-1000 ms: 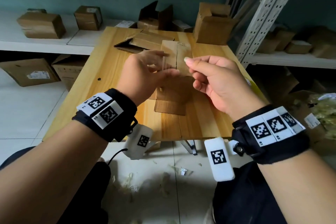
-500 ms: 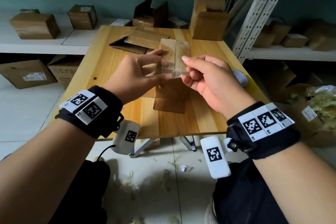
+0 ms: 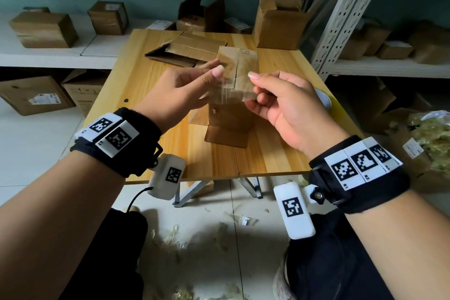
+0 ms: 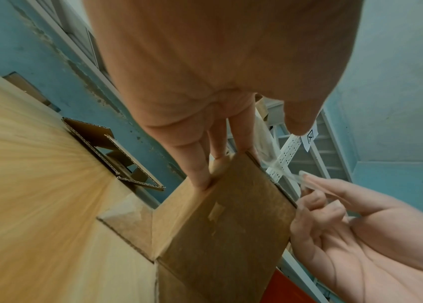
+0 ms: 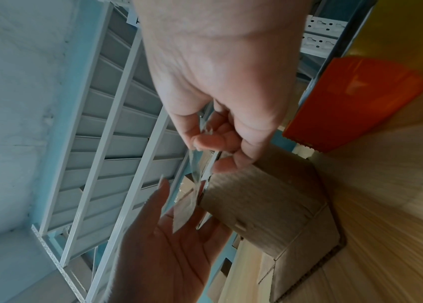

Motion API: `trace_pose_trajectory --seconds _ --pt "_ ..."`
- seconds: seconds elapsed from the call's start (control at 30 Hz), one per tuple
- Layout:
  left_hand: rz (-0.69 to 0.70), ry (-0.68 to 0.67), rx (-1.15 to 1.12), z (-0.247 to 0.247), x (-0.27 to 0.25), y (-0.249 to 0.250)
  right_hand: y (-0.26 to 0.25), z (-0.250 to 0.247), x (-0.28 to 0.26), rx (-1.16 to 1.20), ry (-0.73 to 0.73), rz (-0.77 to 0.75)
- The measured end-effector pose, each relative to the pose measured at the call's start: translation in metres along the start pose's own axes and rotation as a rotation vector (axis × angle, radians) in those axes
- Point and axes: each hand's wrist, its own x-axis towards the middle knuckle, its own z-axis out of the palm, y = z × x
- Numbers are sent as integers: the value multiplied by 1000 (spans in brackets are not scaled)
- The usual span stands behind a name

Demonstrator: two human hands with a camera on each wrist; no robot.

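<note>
A small brown cardboard box (image 3: pixel 229 117) stands on the wooden table (image 3: pixel 136 80), its lower flaps spread out. Just above its near top edge a strip of clear tape (image 3: pixel 229 94) stretches between my hands. My right hand (image 3: pixel 253 95) pinches the strip's right end between thumb and curled fingers, as the right wrist view shows (image 5: pixel 205 135). My left hand (image 3: pixel 214 80) is on the strip's left end with straight fingers. In the left wrist view those fingers (image 4: pixel 199 170) lie against the box (image 4: pixel 225 215), thumb apart. The tape (image 5: pixel 192 196) reaches the left palm side.
Flattened cardboard (image 3: pixel 185 51) lies behind the box, and an open carton (image 3: pixel 277 27) stands at the table's back right. A tape roll (image 3: pixel 323 101) sits by the right edge; an orange dispenser (image 5: pixel 353 102) is nearby. A perforated shelf post (image 3: pixel 348 12) rises right. Tape scraps (image 3: pixel 219 238) litter the floor.
My hands have drawn a little apart, and the clear tape strip now spans wider between them over the box. The box has stayed in place.
</note>
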Motion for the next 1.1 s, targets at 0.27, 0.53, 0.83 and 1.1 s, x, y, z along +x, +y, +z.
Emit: trace_pose_trajectory --seconds 0.27,0.53,0.83,1.1 --pt "22 13 98 -2 5 -6 2 -1 -3 49 58 17" --pt "-26 61 25 6 8 -2 -2 -6 -8 -38 96 28" --pt "-62 61 31 7 9 8 -5 -16 -12 -231 100 28" --pt "-67 83 82 7 9 9 -8 -15 -10 -205 149 57"
